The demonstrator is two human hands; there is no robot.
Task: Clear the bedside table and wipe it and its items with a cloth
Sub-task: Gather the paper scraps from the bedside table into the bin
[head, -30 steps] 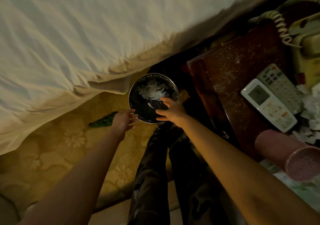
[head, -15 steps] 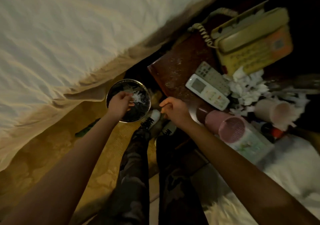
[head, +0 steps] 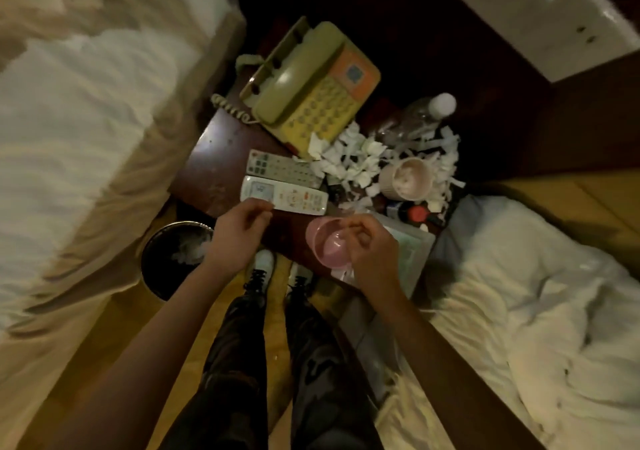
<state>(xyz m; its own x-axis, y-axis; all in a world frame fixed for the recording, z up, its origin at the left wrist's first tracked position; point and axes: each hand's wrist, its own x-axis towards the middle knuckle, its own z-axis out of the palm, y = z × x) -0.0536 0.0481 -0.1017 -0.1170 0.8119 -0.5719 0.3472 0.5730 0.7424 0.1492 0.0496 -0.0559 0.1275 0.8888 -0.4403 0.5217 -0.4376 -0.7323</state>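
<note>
Two remotes (head: 284, 181) lie side by side on the dark table (head: 207, 162), between the phone (head: 311, 82) and our hands. Torn paper scraps (head: 356, 162) are heaped around a beige cup (head: 405, 178). Our right hand (head: 370, 252) has its grip around a pink cup (head: 327, 242); our left hand (head: 235, 231) hovers loosely curled, holding nothing, beside the bin (head: 173, 259).

A dark wooden bedside table (head: 211, 159) stands between two beds, its bare near-left corner speckled with dust. At its back sits a yellow-green telephone (head: 311, 93). In front of that lie two remote controls side by side, a grey one (head: 282, 168) and a white one (head: 285, 196). To the right, shredded white paper scraps (head: 360, 162) are heaped around a beige cup (head: 405, 178), with a clear plastic bottle (head: 426, 114) behind. A pink cup (head: 329, 242) lies on its side at the front edge. On the floor (head: 121, 318) stands a dark waste bin (head: 173, 259).
</note>
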